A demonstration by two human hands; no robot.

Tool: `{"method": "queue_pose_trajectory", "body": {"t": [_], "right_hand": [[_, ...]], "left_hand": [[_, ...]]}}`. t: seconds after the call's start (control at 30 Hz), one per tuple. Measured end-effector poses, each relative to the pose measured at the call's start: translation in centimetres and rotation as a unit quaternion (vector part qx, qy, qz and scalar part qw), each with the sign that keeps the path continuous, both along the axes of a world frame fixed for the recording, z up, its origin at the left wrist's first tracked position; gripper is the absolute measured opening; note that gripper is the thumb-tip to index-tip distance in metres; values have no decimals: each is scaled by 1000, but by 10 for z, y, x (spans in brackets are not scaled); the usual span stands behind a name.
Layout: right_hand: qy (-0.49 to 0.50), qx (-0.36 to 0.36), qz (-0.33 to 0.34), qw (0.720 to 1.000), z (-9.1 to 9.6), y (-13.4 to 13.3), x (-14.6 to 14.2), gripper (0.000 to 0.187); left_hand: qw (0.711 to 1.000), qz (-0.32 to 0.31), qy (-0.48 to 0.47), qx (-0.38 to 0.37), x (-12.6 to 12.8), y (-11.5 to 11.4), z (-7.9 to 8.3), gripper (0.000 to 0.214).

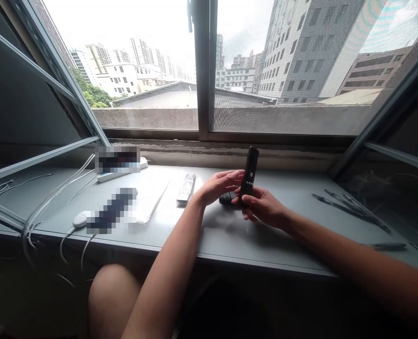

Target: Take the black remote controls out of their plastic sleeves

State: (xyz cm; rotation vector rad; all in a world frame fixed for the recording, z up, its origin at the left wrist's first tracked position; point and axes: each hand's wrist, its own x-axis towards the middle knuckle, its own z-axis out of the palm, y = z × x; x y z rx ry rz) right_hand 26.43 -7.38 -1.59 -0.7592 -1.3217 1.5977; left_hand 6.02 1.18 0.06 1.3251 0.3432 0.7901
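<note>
My right hand (pixel 261 207) is closed around the lower end of a black remote control (pixel 249 172), which stands nearly upright over the grey sill. My left hand (pixel 218 184) reaches in from the left with its fingers stretched out, their tips touching the remote's side. A second dark remote (pixel 227 197) lies flat on the sill just under both hands, partly hidden by them.
A silver remote (pixel 186 188) lies left of my hands on the grey window sill (pixel 230 235). Farther left are a white power strip (pixel 124 172), a white mouse (pixel 80 219), white cables (pixel 42 207) and a blurred-out object. Dark pens (pixel 350 209) lie at the right. My knee (pixel 113 296) is below.
</note>
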Motion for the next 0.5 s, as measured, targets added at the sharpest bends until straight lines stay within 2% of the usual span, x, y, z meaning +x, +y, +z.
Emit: {"method": "queue_pose_trajectory", "body": {"t": [0.27,0.5], "right_hand": [[-84,117,-63,988,1,-5,-9,39],[-161,185,-104,964,-2,-8,-6,46]], "left_hand": [[999,25,-21,-11,-3,4,0,58],[999,22,-13,-19,-3,2,2,59]]}}
